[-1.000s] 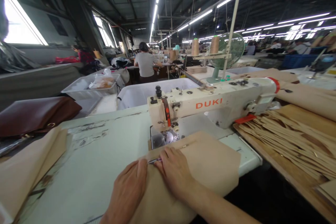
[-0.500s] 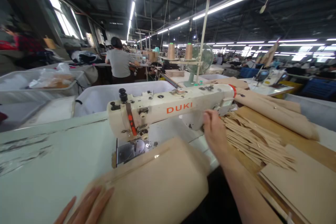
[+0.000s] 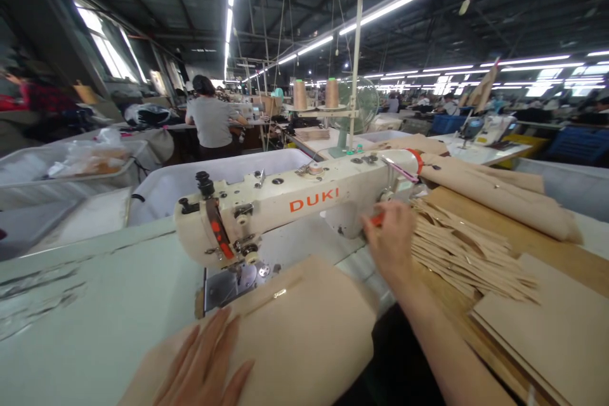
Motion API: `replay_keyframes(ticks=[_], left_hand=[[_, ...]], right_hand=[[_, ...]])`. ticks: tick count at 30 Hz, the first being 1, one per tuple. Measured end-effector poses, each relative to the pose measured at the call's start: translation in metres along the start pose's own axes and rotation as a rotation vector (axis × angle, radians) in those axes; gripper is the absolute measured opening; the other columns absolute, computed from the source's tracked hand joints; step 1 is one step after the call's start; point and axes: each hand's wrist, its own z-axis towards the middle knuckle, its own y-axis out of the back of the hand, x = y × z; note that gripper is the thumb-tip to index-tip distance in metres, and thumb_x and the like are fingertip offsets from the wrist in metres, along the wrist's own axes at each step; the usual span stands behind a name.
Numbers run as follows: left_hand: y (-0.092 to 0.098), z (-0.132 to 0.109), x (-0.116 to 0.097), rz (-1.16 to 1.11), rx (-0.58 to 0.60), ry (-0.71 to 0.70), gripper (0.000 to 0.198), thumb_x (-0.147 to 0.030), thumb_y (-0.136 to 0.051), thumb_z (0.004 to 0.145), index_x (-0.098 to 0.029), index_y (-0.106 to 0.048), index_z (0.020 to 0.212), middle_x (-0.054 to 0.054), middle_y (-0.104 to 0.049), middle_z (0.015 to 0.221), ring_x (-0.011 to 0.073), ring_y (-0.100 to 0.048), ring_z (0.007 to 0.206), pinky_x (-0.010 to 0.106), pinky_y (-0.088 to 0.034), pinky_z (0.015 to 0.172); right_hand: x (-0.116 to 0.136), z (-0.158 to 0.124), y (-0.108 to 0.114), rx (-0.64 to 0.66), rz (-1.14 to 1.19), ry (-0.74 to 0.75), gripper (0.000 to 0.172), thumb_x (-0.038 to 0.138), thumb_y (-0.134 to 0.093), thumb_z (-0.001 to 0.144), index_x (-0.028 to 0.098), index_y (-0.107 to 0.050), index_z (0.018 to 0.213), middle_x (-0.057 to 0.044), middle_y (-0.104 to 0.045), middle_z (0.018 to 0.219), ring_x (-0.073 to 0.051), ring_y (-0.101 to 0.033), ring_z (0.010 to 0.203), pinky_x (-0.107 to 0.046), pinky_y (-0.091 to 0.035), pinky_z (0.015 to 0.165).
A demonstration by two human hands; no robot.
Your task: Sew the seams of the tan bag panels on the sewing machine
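Note:
A tan fabric piece (image 3: 309,336) with a narrow slit and a small shiny spot lies in front of the sewing machine (image 3: 304,193), marked DUKI. My left hand (image 3: 204,361) rests flat on its left part, fingers stretched out. My right hand (image 3: 392,238) is beside the machine's right end with its fingers curled round a small orange object (image 3: 377,219), mostly hidden by the fingers. The machine's needle area and metal plate (image 3: 223,288) are just beyond the fabric's far edge. A thin pink-and-white stick (image 3: 400,169) lies against the machine's right end.
Tan strips (image 3: 469,250) lie piled at the right, beside flat tan panels (image 3: 547,323) and a folded tan piece (image 3: 499,200). White bins (image 3: 159,177) stand behind the machine. Thread cones (image 3: 299,95) are on a stand. A co-worker (image 3: 209,117) sits farther back.
My left hand has moved right and forward over the fabric. My right hand has curled round the orange object, which now shows at its fingers. The pink-and-white stick now shows on the machine. The view has shifted slightly.

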Motion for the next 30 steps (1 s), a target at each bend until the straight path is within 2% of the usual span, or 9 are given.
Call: replay_keyframes(ticks=[2, 3, 7, 9, 12, 16, 20, 25, 30], left_hand=[[-0.004, 0.032, -0.017, 0.000, 0.010, 0.038, 0.057, -0.039, -0.036, 0.101, -0.013, -0.030, 0.151, 0.018, -0.057, 0.135, 0.0340, -0.060, 0.116, 0.047, -0.050, 0.093], [-0.007, 0.046, -0.025, -0.022, 0.004, 0.052, 0.056, -0.039, -0.036, 0.101, -0.011, -0.031, 0.150, 0.019, -0.058, 0.134, 0.0342, -0.059, 0.117, 0.047, -0.051, 0.093], [-0.021, 0.085, -0.044, -0.218, -0.021, 0.133, 0.053, -0.039, -0.039, 0.102, -0.010, -0.035, 0.146, 0.021, -0.053, 0.139, 0.0366, -0.052, 0.127, 0.054, -0.043, 0.102], [-0.021, 0.090, -0.045, -0.278, -0.036, 0.148, 0.049, -0.036, -0.042, 0.102, -0.011, -0.038, 0.144, 0.019, -0.056, 0.135, 0.0348, -0.053, 0.126, 0.056, -0.041, 0.104], [-0.003, 0.083, -0.044, -0.333, -0.061, 0.116, 0.021, -0.026, -0.044, 0.102, -0.019, -0.054, 0.119, 0.007, -0.069, 0.105, 0.0242, -0.064, 0.104, 0.043, -0.048, 0.096], [0.033, 0.063, -0.045, -0.430, -0.106, 0.005, 0.020, -0.006, -0.044, 0.097, -0.020, -0.057, 0.093, 0.003, -0.066, 0.087, 0.0168, -0.064, 0.084, 0.030, -0.049, 0.080], [0.053, 0.054, -0.044, -0.412, -0.114, -0.081, 0.021, -0.003, -0.044, 0.096, -0.017, -0.059, 0.092, 0.005, -0.065, 0.085, 0.0176, -0.062, 0.080, 0.028, -0.047, 0.075], [0.062, 0.052, -0.047, -0.419, -0.022, -0.016, 0.025, -0.008, -0.038, 0.099, -0.020, -0.057, 0.088, 0.002, -0.060, 0.076, 0.0167, -0.061, 0.070, 0.026, -0.047, 0.066], [0.064, 0.047, -0.043, -0.411, 0.070, 0.011, 0.022, -0.012, -0.039, 0.100, -0.022, -0.054, 0.087, 0.000, -0.057, 0.073, 0.0168, -0.057, 0.062, 0.026, -0.045, 0.059]], right_hand=[[0.020, -0.036, -0.021, 0.423, 0.123, -0.003, 0.024, 0.032, -0.058, 0.093, 0.016, -0.058, 0.111, -0.017, -0.054, 0.117, -0.034, -0.044, 0.113, -0.053, -0.033, 0.099], [0.027, -0.049, -0.031, 0.513, 0.154, -0.007, 0.021, 0.029, -0.063, 0.089, 0.016, -0.060, 0.105, -0.016, -0.056, 0.113, -0.034, -0.046, 0.110, -0.052, -0.035, 0.096], [0.042, -0.062, -0.045, 0.679, 0.327, 0.035, 0.002, 0.018, -0.062, 0.088, 0.017, -0.062, 0.090, -0.008, -0.062, 0.098, -0.024, -0.055, 0.097, -0.040, -0.042, 0.089], [0.045, -0.058, -0.033, 0.776, 0.512, 0.099, 0.004, 0.021, -0.059, 0.092, 0.019, -0.062, 0.092, -0.003, -0.065, 0.096, -0.018, -0.059, 0.092, -0.031, -0.045, 0.085], [0.049, -0.053, -0.007, 0.997, 0.950, 0.080, 0.019, 0.037, -0.061, 0.094, 0.018, -0.062, 0.094, -0.004, -0.068, 0.098, -0.017, -0.063, 0.091, -0.027, -0.048, 0.081], [0.063, -0.055, 0.013, 0.970, 1.146, -0.158, 0.040, 0.050, -0.043, 0.101, 0.016, -0.064, 0.104, -0.007, -0.066, 0.096, -0.016, -0.066, 0.077, -0.025, -0.052, 0.063], [0.086, -0.066, 0.022, 1.024, 0.915, 0.108, 0.020, 0.031, -0.064, 0.093, 0.024, -0.072, 0.109, -0.003, -0.068, 0.109, -0.014, -0.065, 0.090, -0.022, -0.050, 0.073], [0.102, -0.085, 0.028, 0.949, 0.794, 0.284, 0.019, 0.027, -0.056, 0.098, 0.018, -0.068, 0.087, -0.003, -0.065, 0.089, -0.015, -0.060, 0.089, -0.025, -0.045, 0.081], [0.097, -0.083, 0.033, 1.042, 0.899, 0.150, 0.030, 0.034, -0.032, 0.106, 0.019, -0.049, 0.086, -0.003, -0.053, 0.087, -0.015, -0.051, 0.083, -0.027, -0.044, 0.078]])
